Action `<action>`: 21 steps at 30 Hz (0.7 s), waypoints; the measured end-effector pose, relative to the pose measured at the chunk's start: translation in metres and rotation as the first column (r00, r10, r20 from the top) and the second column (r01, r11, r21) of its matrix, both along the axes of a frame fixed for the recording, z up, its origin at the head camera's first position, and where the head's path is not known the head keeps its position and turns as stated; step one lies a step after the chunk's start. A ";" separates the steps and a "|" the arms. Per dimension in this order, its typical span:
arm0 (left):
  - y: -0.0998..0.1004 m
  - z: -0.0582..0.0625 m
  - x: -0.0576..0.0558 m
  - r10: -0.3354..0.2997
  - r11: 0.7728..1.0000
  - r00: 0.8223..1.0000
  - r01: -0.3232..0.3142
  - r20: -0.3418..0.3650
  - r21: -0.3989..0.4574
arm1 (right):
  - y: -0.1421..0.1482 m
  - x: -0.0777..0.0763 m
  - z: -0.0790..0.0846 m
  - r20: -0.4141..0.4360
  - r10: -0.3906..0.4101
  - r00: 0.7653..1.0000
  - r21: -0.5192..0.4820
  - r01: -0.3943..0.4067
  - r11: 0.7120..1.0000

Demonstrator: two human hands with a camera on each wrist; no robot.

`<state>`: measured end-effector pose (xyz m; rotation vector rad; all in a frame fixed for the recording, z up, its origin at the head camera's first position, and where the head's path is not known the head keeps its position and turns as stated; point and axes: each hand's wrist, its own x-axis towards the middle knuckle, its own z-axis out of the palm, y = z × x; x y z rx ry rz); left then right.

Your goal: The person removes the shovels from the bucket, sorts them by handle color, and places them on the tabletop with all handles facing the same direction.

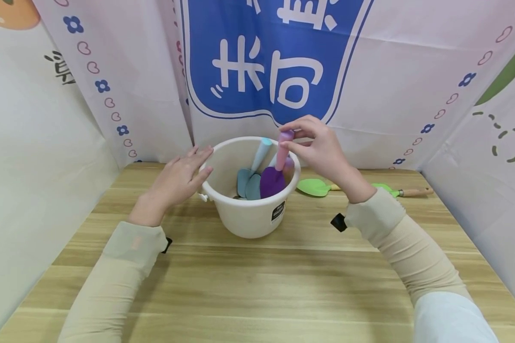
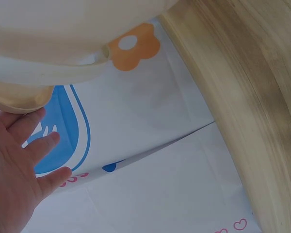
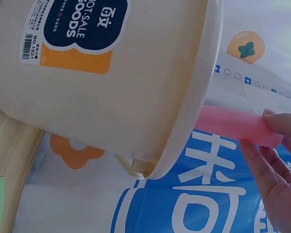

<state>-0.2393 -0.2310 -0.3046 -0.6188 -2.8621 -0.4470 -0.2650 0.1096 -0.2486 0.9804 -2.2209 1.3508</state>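
Observation:
A white bucket [image 1: 245, 223] stands on the table, with a label on its side. My right hand [image 1: 319, 148] pinches the top of the pink handle [image 3: 230, 124] of a small shovel between thumb and fingers. Its purple blade [image 1: 271, 182] is down inside the bucket, near the right wall. Beside it in the bucket lean shovels with blue-grey blades [image 1: 243, 180], one with a light blue handle [image 1: 261, 155] rising toward the rim. With fingers extended, my left hand [image 1: 178, 178] rests on the left of the bucket's rim. The bucket's bottom is mostly hidden.
Right of the bucket lies a green shovel [image 1: 314, 187], its handle partly behind the right forearm. Another green tool with a wooden handle [image 1: 415, 192] lies farther right. Printed cloth [image 1: 395, 105] hangs behind and along the sides of the wooden table [image 1: 249, 286].

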 end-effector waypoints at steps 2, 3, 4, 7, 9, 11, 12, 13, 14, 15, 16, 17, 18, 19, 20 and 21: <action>0.000 -0.001 -0.001 -0.001 1.000 1.000 0.001 -0.006 0.000 | 0.001 0.000 0.001 -0.010 0.001 1.000 -0.025 -0.002 1.000; 0.000 -0.001 -0.001 -0.002 1.000 1.000 0.002 -0.008 0.001 | 0.001 0.000 0.001 -0.011 0.001 1.000 -0.035 -0.001 0.999; -0.001 -0.001 -0.001 -0.003 1.000 1.000 0.003 -0.011 0.000 | 0.002 0.000 0.002 -0.007 0.001 1.000 -0.045 -0.002 0.999; -0.001 -0.002 -0.002 -0.005 1.000 1.000 0.005 -0.016 0.000 | 0.003 0.001 0.003 0.008 0.009 1.000 -0.067 -0.008 0.998; -0.001 -0.002 -0.002 -0.005 1.000 1.000 0.005 -0.018 0.003 | 0.004 0.001 0.004 0.027 0.014 1.000 -0.087 -0.012 0.996; 0.000 -0.001 -0.001 -0.007 1.000 1.000 0.007 -0.017 0.005 | 0.005 0.002 0.005 0.043 0.017 0.999 -0.113 -0.012 0.994; 0.000 -0.001 -0.001 -0.008 1.000 1.000 0.008 -0.015 0.005 | 0.006 0.002 0.005 0.050 0.016 0.999 -0.125 -0.010 0.992; 0.000 0.000 -0.001 -0.008 1.000 1.000 0.008 -0.014 0.006 | 0.006 0.001 0.006 0.057 0.013 0.998 -0.139 -0.005 0.990; 0.000 0.000 0.000 -0.009 1.000 1.000 0.009 -0.014 0.007 | 0.008 0.001 0.006 0.062 0.012 0.998 -0.153 -0.002 0.988; 0.000 0.000 0.000 -0.009 1.000 1.000 0.009 -0.012 0.008 | 0.009 0.001 0.007 0.065 0.008 0.998 -0.168 0.003 0.986; 0.000 0.000 0.000 -0.008 1.000 1.000 0.008 -0.012 0.007 | 0.010 0.001 0.007 0.071 0.007 0.997 -0.184 0.006 0.983; 0.000 0.000 0.000 -0.008 1.000 1.000 0.008 -0.013 0.008 | 0.011 0.000 0.007 0.076 0.006 0.997 -0.198 0.010 0.980; 0.000 -0.001 0.000 -0.007 1.000 1.000 0.007 -0.013 0.008 | 0.012 0.000 0.008 0.081 0.008 0.997 -0.215 0.010 0.977; 0.000 -0.001 0.000 -0.006 1.000 1.000 0.006 -0.014 0.009 | 0.013 -0.001 0.008 0.088 0.012 0.996 -0.232 0.009 0.973; 0.000 -0.001 -0.001 -0.006 1.000 1.000 0.006 -0.015 0.008 | 0.014 -0.001 0.009 0.097 0.017 0.995 -0.249 0.008 0.968; -0.001 -0.002 -0.001 -0.005 1.000 1.000 0.005 -0.016 0.007 | 0.014 -0.001 0.009 0.104 0.022 0.994 -0.265 0.007 0.964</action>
